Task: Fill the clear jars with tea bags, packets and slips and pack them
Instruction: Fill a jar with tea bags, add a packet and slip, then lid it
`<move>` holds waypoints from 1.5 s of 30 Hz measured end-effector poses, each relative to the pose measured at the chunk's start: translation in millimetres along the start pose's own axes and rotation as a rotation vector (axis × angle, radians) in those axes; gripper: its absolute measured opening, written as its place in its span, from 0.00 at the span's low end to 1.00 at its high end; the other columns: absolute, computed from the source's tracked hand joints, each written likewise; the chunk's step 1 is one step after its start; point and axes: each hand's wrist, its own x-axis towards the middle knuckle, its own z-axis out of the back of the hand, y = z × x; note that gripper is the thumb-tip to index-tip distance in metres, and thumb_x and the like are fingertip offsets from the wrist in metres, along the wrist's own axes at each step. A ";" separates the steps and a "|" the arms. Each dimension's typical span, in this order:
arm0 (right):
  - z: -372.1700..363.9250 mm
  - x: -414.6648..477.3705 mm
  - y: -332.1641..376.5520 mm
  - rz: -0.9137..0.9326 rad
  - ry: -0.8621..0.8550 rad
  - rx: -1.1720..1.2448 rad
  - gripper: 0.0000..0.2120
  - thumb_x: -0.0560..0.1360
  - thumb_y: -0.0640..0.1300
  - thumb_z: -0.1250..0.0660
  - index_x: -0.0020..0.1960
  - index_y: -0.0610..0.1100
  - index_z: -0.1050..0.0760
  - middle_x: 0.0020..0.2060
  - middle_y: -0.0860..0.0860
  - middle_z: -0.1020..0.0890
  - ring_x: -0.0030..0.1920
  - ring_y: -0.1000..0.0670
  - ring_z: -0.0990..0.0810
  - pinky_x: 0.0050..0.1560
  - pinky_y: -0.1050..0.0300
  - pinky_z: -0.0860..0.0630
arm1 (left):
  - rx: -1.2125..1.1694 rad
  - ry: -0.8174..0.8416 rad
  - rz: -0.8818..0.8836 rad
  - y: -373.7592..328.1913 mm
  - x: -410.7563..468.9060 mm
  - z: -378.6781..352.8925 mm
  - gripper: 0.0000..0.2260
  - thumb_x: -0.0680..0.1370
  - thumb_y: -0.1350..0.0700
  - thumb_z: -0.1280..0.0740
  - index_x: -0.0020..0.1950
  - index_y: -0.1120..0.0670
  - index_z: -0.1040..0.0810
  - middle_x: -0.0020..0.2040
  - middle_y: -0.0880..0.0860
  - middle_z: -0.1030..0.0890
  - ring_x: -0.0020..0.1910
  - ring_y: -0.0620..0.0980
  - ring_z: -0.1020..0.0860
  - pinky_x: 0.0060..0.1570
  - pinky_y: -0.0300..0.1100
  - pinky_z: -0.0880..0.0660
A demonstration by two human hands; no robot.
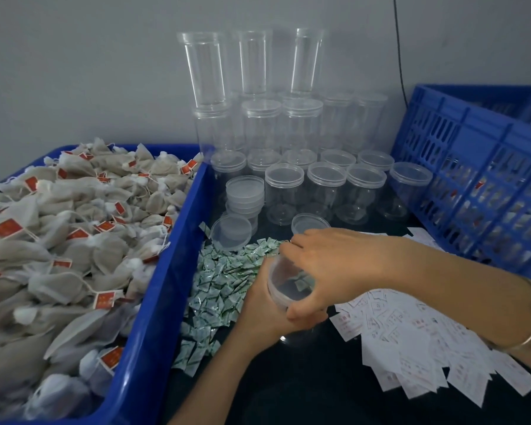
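Note:
My left hand (262,308) grips a clear open jar (284,289) near the table's middle, tilted toward me. A green-white packet (302,283) lies inside it. My right hand (334,268) reaches over the jar's mouth, fingers curled at the rim, thumb against the jar's near side. A heap of green-white packets (224,289) lies just left of the jar. White slips (411,335) with red print spread out on the right. Tea bags (65,240) with red tags fill a blue bin (154,332) on the left.
Several clear lidded jars (325,191) stand in rows behind my hands, with more stacked high against the wall. A stack of loose lids (244,194) and two single lids (230,231) sit near the packets. A blue slatted crate (478,167) leans at the right.

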 end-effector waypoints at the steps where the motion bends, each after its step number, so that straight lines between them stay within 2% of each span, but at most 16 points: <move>1: 3.2 -0.4 -1.6 0.035 0.037 0.038 0.33 0.70 0.69 0.32 0.65 0.50 0.34 0.52 0.55 0.30 0.53 0.51 0.31 0.55 0.53 0.28 | 0.001 0.019 -0.012 1.2 -0.5 1.0 0.39 0.58 0.58 0.18 0.64 0.44 0.31 0.61 0.48 0.22 0.61 0.48 0.22 0.59 0.45 0.24; 7: 19.8 -7.0 0.7 0.302 0.203 -0.059 0.37 0.71 0.37 0.29 0.73 0.58 0.39 0.68 0.53 0.39 0.66 0.49 0.39 0.66 0.47 0.33 | 0.004 0.104 0.010 -1.8 -1.2 1.9 0.35 0.59 0.54 0.18 0.63 0.52 0.28 0.61 0.46 0.25 0.60 0.45 0.23 0.55 0.36 0.26; 10: 23.9 -10.6 0.6 0.180 0.299 0.063 0.39 0.73 0.52 0.26 0.74 0.67 0.46 0.74 0.57 0.51 0.72 0.48 0.42 0.67 0.47 0.32 | -0.004 0.121 0.045 -5.5 -1.5 2.4 0.38 0.59 0.57 0.18 0.64 0.46 0.31 0.60 0.38 0.24 0.60 0.40 0.24 0.52 0.30 0.26; 12: 25.8 -11.0 3.2 0.026 0.162 0.051 0.31 0.74 0.69 0.38 0.72 0.61 0.41 0.68 0.50 0.38 0.52 0.51 0.29 0.46 0.56 0.29 | -0.046 0.135 0.047 -5.7 -2.4 2.7 0.37 0.59 0.58 0.19 0.64 0.46 0.32 0.59 0.47 0.22 0.59 0.45 0.22 0.52 0.32 0.26; 14: 21.4 -8.3 6.5 -0.071 0.034 -0.093 0.32 0.74 0.75 0.50 0.59 0.49 0.33 0.44 0.51 0.28 0.34 0.55 0.34 0.36 0.54 0.38 | -0.056 0.149 0.053 -7.1 -3.5 3.0 0.37 0.61 0.58 0.20 0.64 0.45 0.33 0.60 0.48 0.22 0.59 0.45 0.22 0.52 0.35 0.25; 17: 15.3 -6.7 11.3 -0.007 0.102 -0.094 0.25 0.76 0.69 0.41 0.58 0.47 0.35 0.40 0.53 0.32 0.35 0.55 0.34 0.36 0.54 0.36 | -0.078 0.158 0.064 -3.6 -3.5 3.3 0.38 0.61 0.64 0.20 0.66 0.53 0.34 0.59 0.48 0.21 0.59 0.46 0.22 0.53 0.36 0.25; 20: 30.4 -8.8 8.1 0.141 0.301 -0.008 0.32 0.71 0.45 0.27 0.68 0.56 0.41 0.60 0.50 0.38 0.57 0.49 0.33 0.46 0.54 0.27 | -0.077 0.127 0.084 -4.4 -4.6 -0.1 0.36 0.58 0.60 0.19 0.63 0.55 0.30 0.57 0.53 0.19 0.55 0.45 0.20 0.49 0.35 0.24; 22: 30.9 -9.0 6.1 0.167 0.369 -0.021 0.42 0.69 0.45 0.23 0.73 0.60 0.46 0.71 0.54 0.49 0.70 0.46 0.42 0.62 0.45 0.27 | -0.089 0.111 0.089 -7.7 -4.7 -0.6 0.37 0.58 0.60 0.19 0.64 0.54 0.30 0.58 0.51 0.20 0.56 0.45 0.20 0.50 0.35 0.24; 24: 28.3 -8.8 11.4 0.057 0.321 -0.030 0.41 0.69 0.63 0.25 0.72 0.56 0.45 0.71 0.52 0.46 0.64 0.45 0.32 0.55 0.48 0.24 | -0.058 0.122 0.069 -8.8 -3.3 -0.5 0.37 0.59 0.63 0.20 0.65 0.53 0.32 0.58 0.47 0.20 0.57 0.44 0.21 0.51 0.34 0.24; 27: 21.3 -4.0 12.1 -0.043 0.206 -0.068 0.26 0.77 0.70 0.43 0.56 0.48 0.43 0.47 0.50 0.31 0.36 0.53 0.32 0.33 0.57 0.36 | -0.090 0.148 0.081 -9.9 -3.4 1.6 0.38 0.61 0.64 0.21 0.65 0.49 0.35 0.59 0.43 0.22 0.60 0.43 0.23 0.54 0.35 0.25; 29: 27.8 -3.1 9.5 0.039 0.289 -0.003 0.19 0.79 0.60 0.36 0.58 0.51 0.41 0.50 0.50 0.33 0.42 0.52 0.31 0.35 0.58 0.34 | -0.083 0.149 0.103 -6.8 -6.5 0.6 0.37 0.59 0.62 0.20 0.64 0.53 0.32 0.56 0.44 0.20 0.56 0.42 0.21 0.51 0.34 0.25; 31: 36.9 -3.6 6.1 0.144 0.376 0.029 0.34 0.72 0.46 0.25 0.68 0.59 0.42 0.63 0.52 0.41 0.58 0.50 0.35 0.39 0.60 0.29 | -0.082 0.129 0.149 -8.2 -8.0 -0.3 0.36 0.56 0.55 0.19 0.62 0.55 0.28 0.52 0.46 0.17 0.52 0.42 0.19 0.48 0.33 0.24; 34: 33.1 -3.7 7.4 0.055 0.365 0.003 0.49 0.67 0.61 0.22 0.76 0.60 0.51 0.73 0.52 0.51 0.70 0.46 0.41 0.56 0.51 0.24 | -0.060 0.125 0.101 -9.1 -5.4 -2.1 0.36 0.59 0.60 0.19 0.64 0.53 0.30 0.56 0.45 0.19 0.57 0.42 0.21 0.53 0.36 0.24; 38: 21.0 -3.1 13.6 -0.033 0.238 -0.082 0.32 0.74 0.66 0.34 0.66 0.48 0.40 0.44 0.53 0.34 0.39 0.52 0.31 0.37 0.57 0.33 | -0.059 0.147 0.064 -10.9 -2.5 -1.1 0.37 0.61 0.67 0.21 0.63 0.48 0.35 0.56 0.37 0.23 0.58 0.38 0.23 0.51 0.29 0.27; 42: 33.8 -4.0 10.4 0.154 0.388 -0.072 0.39 0.71 0.42 0.26 0.71 0.59 0.46 0.65 0.49 0.40 0.66 0.45 0.37 0.58 0.44 0.24 | -0.085 0.105 0.105 -9.8 -8.7 -0.7 0.37 0.58 0.59 0.19 0.63 0.49 0.32 0.55 0.42 0.20 0.54 0.39 0.21 0.48 0.29 0.25; 45: 31.6 -5.6 11.3 0.047 0.417 0.011 0.52 0.67 0.61 0.23 0.78 0.61 0.55 0.77 0.52 0.56 0.76 0.45 0.47 0.67 0.41 0.29 | -0.041 0.111 0.066 -10.9 -5.8 -1.2 0.38 0.59 0.60 0.19 0.63 0.46 0.33 0.56 0.37 0.22 0.55 0.36 0.22 0.48 0.28 0.27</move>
